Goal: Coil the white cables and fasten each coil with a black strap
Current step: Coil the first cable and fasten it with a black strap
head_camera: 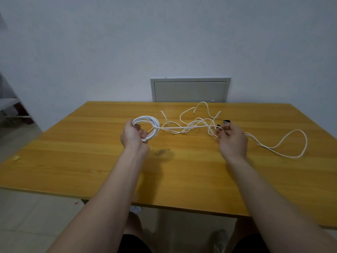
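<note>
A yellow-orange wooden table [91,170] is shown, its grain running across the view. Loose loops of white cable [184,131] are spread over its far right part (tangled toward the middle, one wide loop trailing right). A black strap [226,121] is laid just beside the tangle. A small pale scrap [16,158], possibly paper, is seen near the left edge.

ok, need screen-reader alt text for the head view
The left hand grips a partly wound white cable coil over a wooden table, while the right hand pinches the cable strand running from it. Loose cable sprawls behind, with a black strap near that hand.
</note>
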{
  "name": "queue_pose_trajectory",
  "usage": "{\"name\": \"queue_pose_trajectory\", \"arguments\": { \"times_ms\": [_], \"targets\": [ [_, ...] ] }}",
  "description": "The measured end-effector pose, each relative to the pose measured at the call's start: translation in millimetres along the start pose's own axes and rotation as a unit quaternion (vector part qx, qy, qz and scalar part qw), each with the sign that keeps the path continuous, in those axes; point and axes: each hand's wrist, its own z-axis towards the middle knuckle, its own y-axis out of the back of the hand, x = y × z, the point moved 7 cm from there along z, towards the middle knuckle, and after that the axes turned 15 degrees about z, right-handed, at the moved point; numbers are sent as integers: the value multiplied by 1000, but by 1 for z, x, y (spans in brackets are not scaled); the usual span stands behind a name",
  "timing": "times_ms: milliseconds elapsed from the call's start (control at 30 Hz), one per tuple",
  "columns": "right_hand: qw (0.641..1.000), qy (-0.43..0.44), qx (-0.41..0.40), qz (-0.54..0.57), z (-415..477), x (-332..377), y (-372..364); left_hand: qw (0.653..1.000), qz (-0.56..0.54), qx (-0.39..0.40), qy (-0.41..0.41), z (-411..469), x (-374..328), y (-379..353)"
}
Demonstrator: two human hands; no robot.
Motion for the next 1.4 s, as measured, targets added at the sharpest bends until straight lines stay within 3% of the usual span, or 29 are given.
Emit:
{"name": "queue_pose_trajectory", "arguments": {
  "times_ms": [100, 200, 400, 600, 667, 867, 1000, 1167, 1267, 1400],
  "targets": [
    [985, -21, -69, 159, -8, 0, 0, 998, -6, 61, 34, -11, 16, -22],
    [968, -73, -85, 226, -10, -9, -12, 993, -6, 97, 60, -24, 35, -41],
    [943, -119, -12, 310, -16, -13, -51, 985, -1, 145, 90, -33, 74, -70],
    [838, -237, 43, 490, -24, -26, -75, 985, 4, 152, 80, -15, 101, -74],
    [827, -262, 71, 492, -29, -28, -80, 987, 6, 146, 73, -8, 108, -70],
    [836, -293, 138, 443, -36, -36, -88, 989, 40, 123, 70, 4, 125, -55],
    [854, -271, 152, 417, -39, -38, -93, 989, 50, 126, 67, 11, 129, -55],
    [840, -237, 168, 459, -46, -35, -98, 993, 29, 96, 54, 14, 122, -50],
    [886, -146, 244, 366, -51, -24, -103, 996, 7, 80, 42, 10, 113, -48],
    [943, -68, 208, 253, -52, -25, -100, 996, 58, 73, -13, 8, 109, -46]
  ]
}}
